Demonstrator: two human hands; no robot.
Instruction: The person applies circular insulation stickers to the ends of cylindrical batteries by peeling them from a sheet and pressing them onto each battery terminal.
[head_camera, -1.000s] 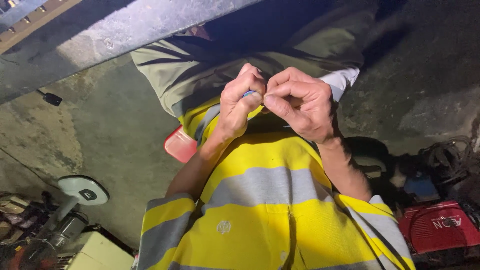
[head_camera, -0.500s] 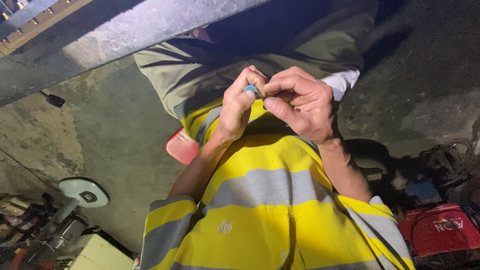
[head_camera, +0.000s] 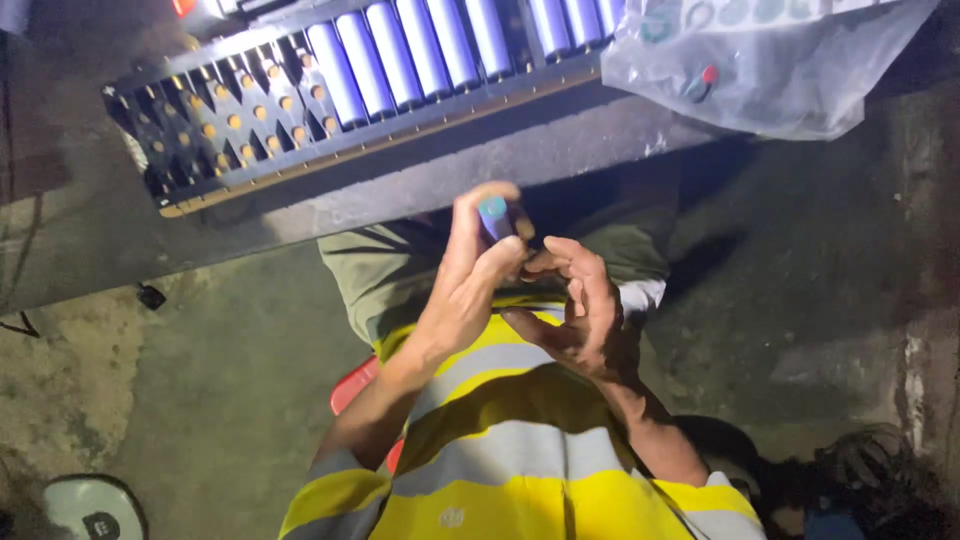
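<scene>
**A:** Nearest the camera, what was there?

**B:** A yellow high-visibility vest (head_camera: 520, 490) with grey bands, filling the bottom of the view, and a red stool (head_camera: 352, 392) peeking out beside it.

**A:** And the hands?

**B:** Just above the vest, raised in front of the lap. The left hand (head_camera: 470, 275) was clenched around a blue cylindrical battery cell (head_camera: 493, 215), fingers wrapped round it, the cell's blue end poking up near the thumb. The right hand (head_camera: 578, 310) was released, palm up and fingers loosely curled, its fingertips just touching the left hand below the cell. It gripped nothing.

**A:** So the cell was off the bench?

**B:** Yes, held up in the air, just short of the edge of the bench (head_camera: 400, 190).

**A:** Further out?

**B:** On the bench lay a long battery holder tray (head_camera: 215, 135), its right part filled with a row of blue cells (head_camera: 420, 50) lying side by side, its left part showing bare slots with round contacts. Beyond to the right sat a clear plastic bag (head_camera: 780, 70), crumpled.
</scene>
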